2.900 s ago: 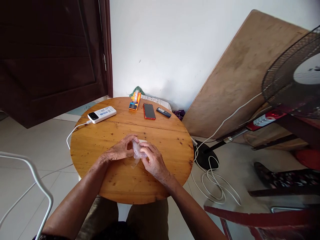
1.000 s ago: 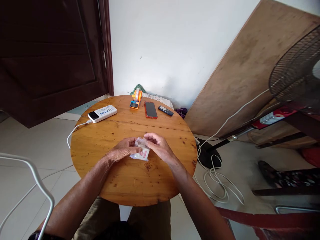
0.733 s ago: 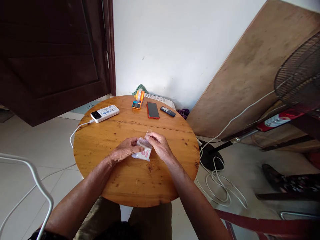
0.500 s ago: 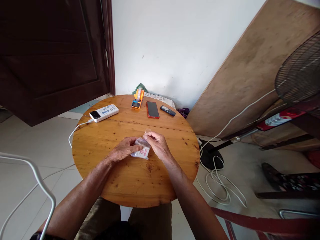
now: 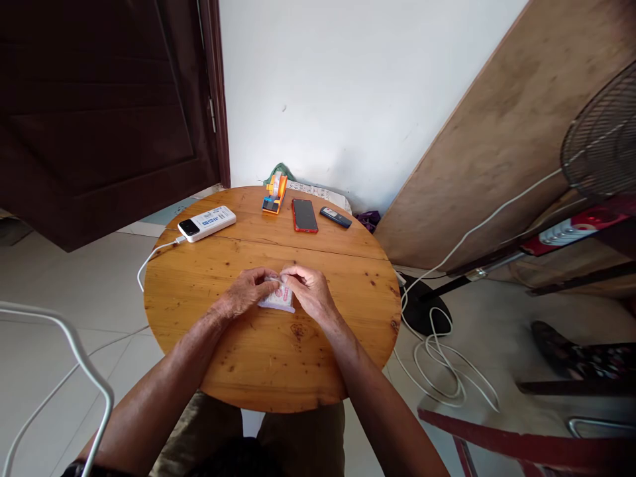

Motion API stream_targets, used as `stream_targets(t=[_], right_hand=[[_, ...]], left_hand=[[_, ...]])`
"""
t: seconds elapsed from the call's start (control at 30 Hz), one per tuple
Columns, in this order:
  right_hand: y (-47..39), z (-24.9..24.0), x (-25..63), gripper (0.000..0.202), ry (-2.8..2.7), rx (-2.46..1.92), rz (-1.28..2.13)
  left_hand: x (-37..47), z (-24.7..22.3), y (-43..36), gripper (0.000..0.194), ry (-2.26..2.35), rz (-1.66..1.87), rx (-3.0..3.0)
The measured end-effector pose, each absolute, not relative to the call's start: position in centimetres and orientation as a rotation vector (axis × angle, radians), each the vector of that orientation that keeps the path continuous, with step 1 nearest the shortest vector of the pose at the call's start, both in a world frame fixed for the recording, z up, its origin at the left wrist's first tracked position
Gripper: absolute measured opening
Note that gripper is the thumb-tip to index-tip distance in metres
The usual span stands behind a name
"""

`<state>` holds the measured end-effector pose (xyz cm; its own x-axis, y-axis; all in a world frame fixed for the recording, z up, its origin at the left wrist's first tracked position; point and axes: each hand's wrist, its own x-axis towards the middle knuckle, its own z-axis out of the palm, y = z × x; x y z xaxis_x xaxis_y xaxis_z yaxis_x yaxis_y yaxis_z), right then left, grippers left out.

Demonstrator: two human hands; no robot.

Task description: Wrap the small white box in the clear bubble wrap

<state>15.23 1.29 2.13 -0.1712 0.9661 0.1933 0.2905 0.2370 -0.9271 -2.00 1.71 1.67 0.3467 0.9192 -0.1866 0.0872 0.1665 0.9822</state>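
A small clear plastic packet [image 5: 279,299] with pink print lies flat near the middle of the round wooden table [image 5: 248,361]. My left hand [image 5: 247,291] is closed on its upper left part, thumb across the top. From the other side my right hand [image 5: 309,291] pinches the packet's upper edge, its fingertips close to those of the left. The fingers hide the far edge of the packet. What is inside the packet cannot be made out clearly.
Toward the back stand an orange tape dispenser [image 5: 275,193], a red-cased phone [image 5: 305,216] and a dark remote-like device [image 5: 335,216]. At left lies a white power bank [image 5: 207,224] with a cable. A fan [image 5: 603,132] is at right, and a person's foot [image 5: 556,348] shows there.
My right hand has come down and inward to the packet's top edge. The clear bit that stuck up from its fingers no longer shows. The packet now lies flatter.
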Motion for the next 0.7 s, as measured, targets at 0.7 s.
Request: stream_targets(t=[0.7], right_hand=[[-0.1,1.8,15.3,0.024,-1.908,-1.1,0.628]], left_hand=[[-2.3,2.0,1.8,0.036,1.247,0.765,1.575]])
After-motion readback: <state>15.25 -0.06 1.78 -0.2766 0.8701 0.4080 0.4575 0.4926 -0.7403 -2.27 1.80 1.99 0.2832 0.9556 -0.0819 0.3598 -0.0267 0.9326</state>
